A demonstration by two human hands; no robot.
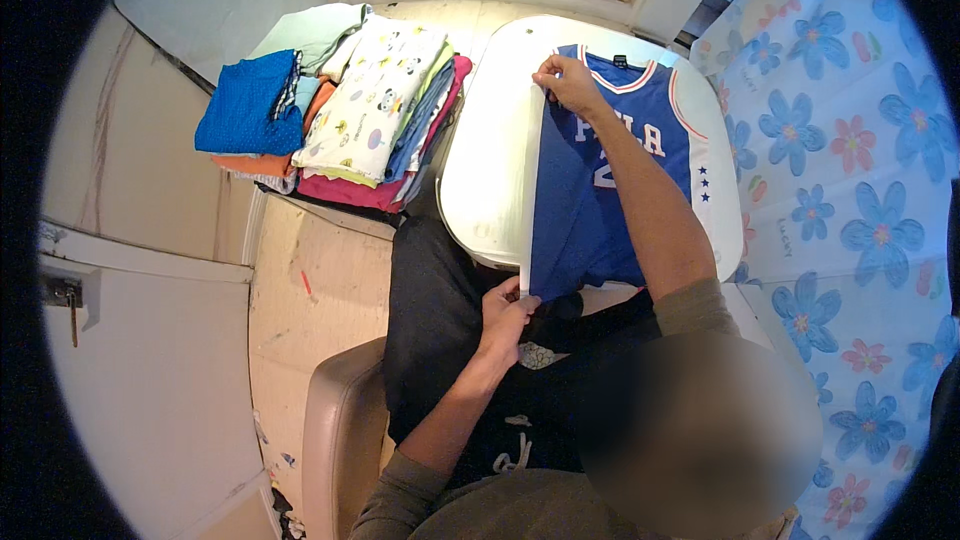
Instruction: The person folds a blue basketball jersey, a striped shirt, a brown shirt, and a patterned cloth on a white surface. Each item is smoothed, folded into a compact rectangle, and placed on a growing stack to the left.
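A blue sleeveless basketball jersey [585, 210] with white lettering and red-and-white trim lies spread on a small white table [487, 160]. Its left side is folded inward along a straight edge with a narrow white strip. My right hand [572, 87] pinches the cloth at the top of that edge, by the left shoulder. Down at the near end, my left hand [506, 318] grips the jersey's bottom left corner, just over the table's front edge. My right forearm crosses the jersey and hides part of its front.
Left of the table stand piles of folded clothes, among them a blue garment [245, 105] and a white patterned one [378, 95]. A beige padded armrest [340, 430] is at lower left. A flower-print curtain [860, 180] hangs on the right, and a white door [150, 360] stands at far left.
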